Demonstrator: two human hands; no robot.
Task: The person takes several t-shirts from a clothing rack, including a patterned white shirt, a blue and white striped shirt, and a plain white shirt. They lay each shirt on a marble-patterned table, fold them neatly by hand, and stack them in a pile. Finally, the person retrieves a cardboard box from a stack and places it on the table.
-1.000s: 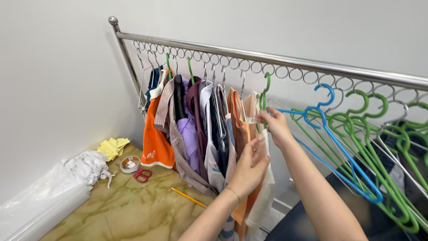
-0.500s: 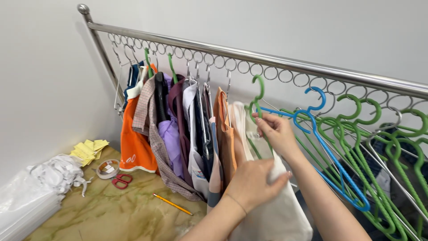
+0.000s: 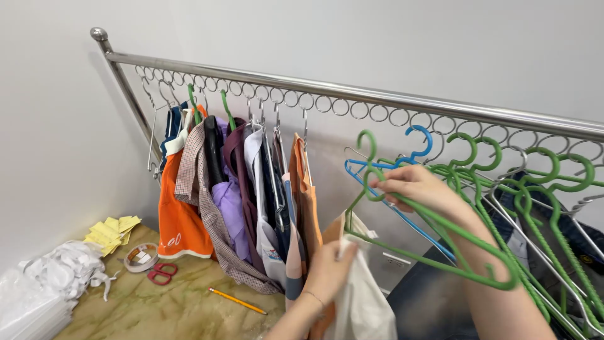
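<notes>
My right hand [image 3: 418, 187] grips a green plastic hanger [image 3: 440, 239] near its hook, holding it tilted below the steel rail [image 3: 352, 94]. My left hand [image 3: 332, 267] clutches a white garment [image 3: 362, 296] just under the hanger's left end. A bunch of green hangers [image 3: 535, 182] and a blue hanger [image 3: 402, 189] lie in a heap to the right, behind my right arm. To the left, several garments hang in a row from the rail's rings, among them an orange top [image 3: 179, 220] and a purple one [image 3: 229, 208].
On the marbled floor lie red scissors [image 3: 162, 272], a tape roll [image 3: 141, 257], a yellow pencil [image 3: 238, 301], yellow paper pieces [image 3: 113, 230] and a pile of white scraps [image 3: 66, 271]. White walls close in behind and on the left. Dark denim clothing [image 3: 428, 296] lies under the hangers.
My right hand has pulled the green hanger away from the hung clothes toward the right. My left hand has dropped lower with the white garment. The view has shifted right.
</notes>
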